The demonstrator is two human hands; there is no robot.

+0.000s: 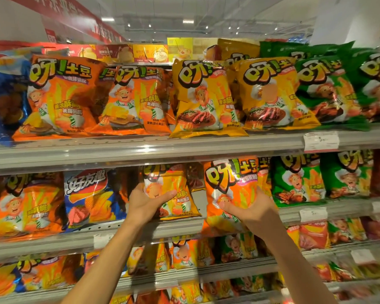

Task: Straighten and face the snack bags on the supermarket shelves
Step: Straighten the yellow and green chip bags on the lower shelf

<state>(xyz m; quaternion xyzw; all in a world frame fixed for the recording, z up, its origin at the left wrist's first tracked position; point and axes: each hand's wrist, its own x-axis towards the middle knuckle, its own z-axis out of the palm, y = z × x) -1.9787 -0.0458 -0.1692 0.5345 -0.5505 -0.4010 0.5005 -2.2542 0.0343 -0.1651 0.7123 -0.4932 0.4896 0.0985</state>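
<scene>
My left hand grips an orange snack bag on the 2nd shelf, thumb across its front, fingers round the left edge. Right hand holds a 2nd orange bag from its right side, thumb pressed on the front low down. Hands are apart, one bag each.

Left bag stands upright but sits far back, top tucked under the shelf above, face turned a bit right. Right bag is nearer me, out past the shelf lip, long axis vertical, leaning slightly left. There's a bare gap between the two bags, back wall showing.

So the move I'd guess: right bag goes back & left into that gap, left bag pulls fwd to match. Right hand is nearer the gap.

Further out: blue bag to the left, green bags to the right, top row w/ yellow bags looks faced already.
</scene>
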